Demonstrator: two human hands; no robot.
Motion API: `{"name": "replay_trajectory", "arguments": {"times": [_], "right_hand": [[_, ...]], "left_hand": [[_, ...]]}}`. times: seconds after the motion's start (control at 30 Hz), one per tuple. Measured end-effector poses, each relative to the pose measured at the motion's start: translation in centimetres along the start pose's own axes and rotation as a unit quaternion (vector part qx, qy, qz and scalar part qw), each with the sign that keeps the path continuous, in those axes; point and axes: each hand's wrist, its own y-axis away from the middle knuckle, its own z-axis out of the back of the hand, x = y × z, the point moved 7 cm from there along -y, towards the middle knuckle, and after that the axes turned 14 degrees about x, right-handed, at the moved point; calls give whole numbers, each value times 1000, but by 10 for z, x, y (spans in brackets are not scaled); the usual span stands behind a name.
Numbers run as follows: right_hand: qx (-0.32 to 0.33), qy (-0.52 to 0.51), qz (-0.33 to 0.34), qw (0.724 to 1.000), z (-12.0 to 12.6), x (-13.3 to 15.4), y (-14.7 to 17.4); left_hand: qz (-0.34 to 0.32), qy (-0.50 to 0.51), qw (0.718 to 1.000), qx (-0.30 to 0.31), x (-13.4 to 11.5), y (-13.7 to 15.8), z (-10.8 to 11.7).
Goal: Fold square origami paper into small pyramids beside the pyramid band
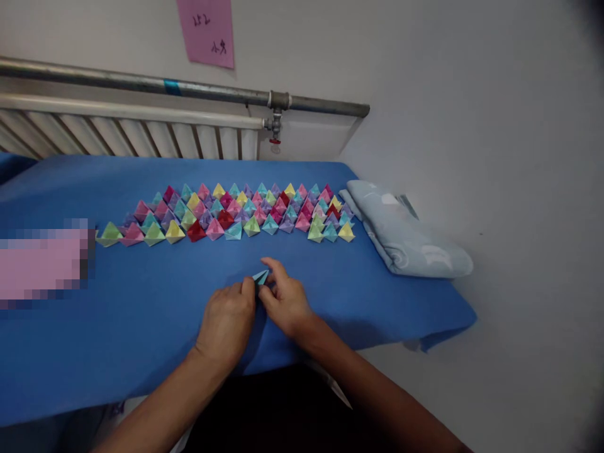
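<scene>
A small light-blue piece of folded paper [261,277] is held between my two hands, just above the blue cloth. My left hand [226,321] is closed around its left end, the curled fingers hiding part of it. On the other side, my right hand [289,305] pinches the right end near the thumb, with the index finger lifted off and bent above the paper. Beyond my hands stand several rows of small folded paper boats [216,229] in pink, green, yellow, blue, purple and red.
A blue cloth [155,302] covers the bed-like surface. At its right end lies a folded pale-blue blanket [410,236] beside the wall. Behind are a white radiator [141,135] and a metal pipe [217,92]. A pink paper note [207,31] hangs above; a pixelated pink patch [42,264] lies left.
</scene>
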Motion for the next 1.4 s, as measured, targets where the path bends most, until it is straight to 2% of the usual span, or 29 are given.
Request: {"name": "replay_trajectory", "arguments": {"times": [0.2,0.33,0.43,0.57,0.67,0.83,0.93,1.07,1.17,1.33,1.4], "right_hand": [[-38,-30,0,999,4,1,-2],[-80,-30,8,996,10,1,3],[-102,-42,18,994,13,1,8],[-102,-23,63,993,13,4,14],[-86,-41,87,992,11,4,16],[-53,-184,54,980,6,-6,13],[-30,-225,46,973,3,-6,14],[-8,-244,55,968,5,3,17],[19,-263,33,964,2,5,15],[-8,-319,9,948,-1,-3,7],[9,-332,0,943,-5,-4,5]], "left_hand": [[15,92,991,-95,8,6,2],[40,214,964,-149,20,9,4],[63,347,926,-133,29,9,0],[89,495,860,-89,36,6,-8],[96,557,821,-73,37,4,-14],[102,639,760,-62,41,3,-17],[101,671,733,-51,44,4,-15],[98,685,721,-28,46,5,-17],[94,691,716,-30,47,6,-22],[79,691,719,-14,46,4,-34],[73,698,712,-8,46,4,-37]]}}
